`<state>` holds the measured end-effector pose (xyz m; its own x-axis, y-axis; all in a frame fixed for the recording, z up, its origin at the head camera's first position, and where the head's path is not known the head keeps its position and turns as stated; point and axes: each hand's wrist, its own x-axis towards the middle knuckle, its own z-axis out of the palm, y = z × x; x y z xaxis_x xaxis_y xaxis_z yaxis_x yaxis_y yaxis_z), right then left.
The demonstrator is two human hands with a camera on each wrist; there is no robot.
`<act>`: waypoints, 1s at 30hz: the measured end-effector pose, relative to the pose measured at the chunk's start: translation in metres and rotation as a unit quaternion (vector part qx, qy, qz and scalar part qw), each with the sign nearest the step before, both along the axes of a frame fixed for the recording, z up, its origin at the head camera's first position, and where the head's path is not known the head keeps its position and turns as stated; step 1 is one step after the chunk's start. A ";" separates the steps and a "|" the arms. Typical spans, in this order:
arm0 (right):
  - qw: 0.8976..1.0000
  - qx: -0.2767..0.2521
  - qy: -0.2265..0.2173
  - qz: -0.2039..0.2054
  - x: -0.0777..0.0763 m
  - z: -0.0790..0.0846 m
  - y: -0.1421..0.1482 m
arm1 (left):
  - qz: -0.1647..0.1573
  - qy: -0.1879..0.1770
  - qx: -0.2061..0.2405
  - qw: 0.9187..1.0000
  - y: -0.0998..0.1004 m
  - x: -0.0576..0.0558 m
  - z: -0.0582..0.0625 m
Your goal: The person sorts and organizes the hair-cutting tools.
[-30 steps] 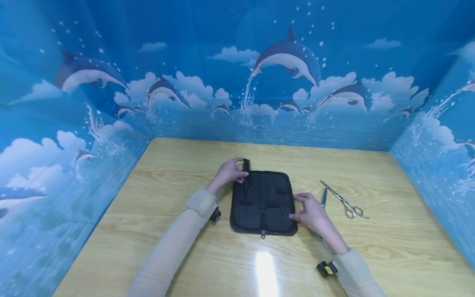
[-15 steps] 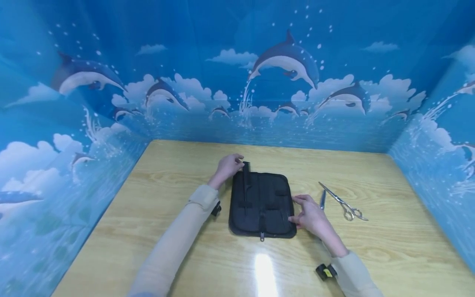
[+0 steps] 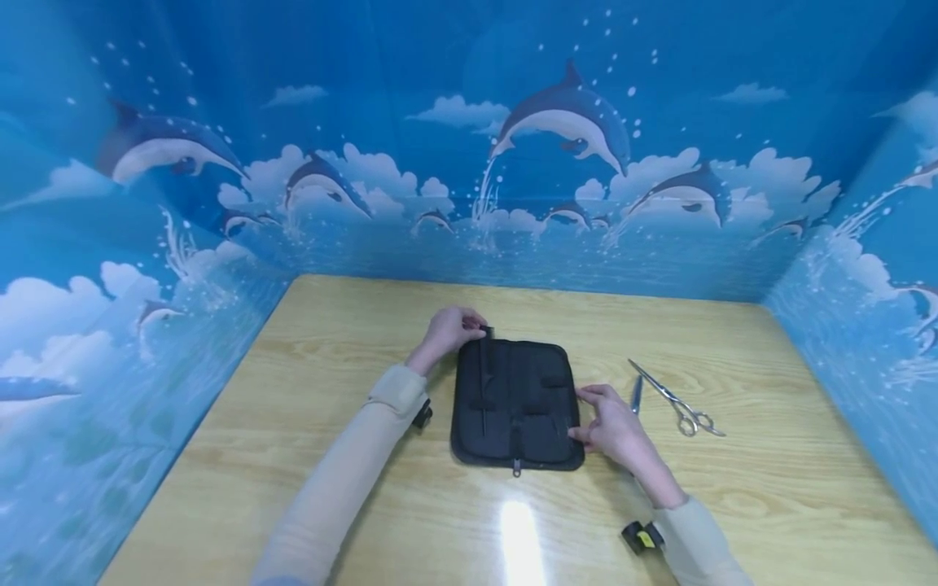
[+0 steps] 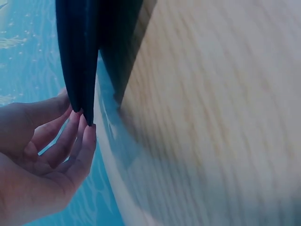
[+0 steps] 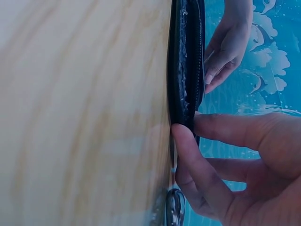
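A black zippered case (image 3: 531,374) lies unfolded on the table, with a zip pull (image 3: 516,467) at its near edge. On its left panel lies a black tail comb (image 3: 487,358), its thin tail passing under an elastic loop. My left hand (image 3: 449,332) pinches the comb's wide top end at the case's far left corner. In the left wrist view its fingertips are right at the case's edge (image 4: 77,56). My right hand (image 3: 615,423) holds the case's right edge between thumb and fingers, also seen in the right wrist view around the zippered rim (image 5: 186,70).
Silver scissors (image 3: 670,394) lie on the wood-grain table (image 3: 352,325) to the right of the case. A second bladed tool (image 3: 636,394) lies beside them, partly hidden by my right hand. A blue dolphin-print curtain (image 3: 469,244) encloses the table's back and sides.
The comb has slid down toward me along the left panel, its tail reaching further past the loop. My left hand has shifted its hold at the comb's top; my right hand stays put.
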<state>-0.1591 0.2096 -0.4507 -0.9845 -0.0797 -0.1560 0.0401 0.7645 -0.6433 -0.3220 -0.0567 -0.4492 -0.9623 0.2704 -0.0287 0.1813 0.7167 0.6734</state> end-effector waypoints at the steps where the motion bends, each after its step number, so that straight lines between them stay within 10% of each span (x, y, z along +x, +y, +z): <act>1: 1.000 -0.001 0.000 0.001 0.000 0.000 0.000 | -0.003 0.000 -0.002 1.000 0.000 0.001 0.000; 30: 0.999 -0.020 -0.027 -0.001 -0.001 0.001 0.000 | -0.031 0.031 -0.051 0.998 -0.004 0.025 0.007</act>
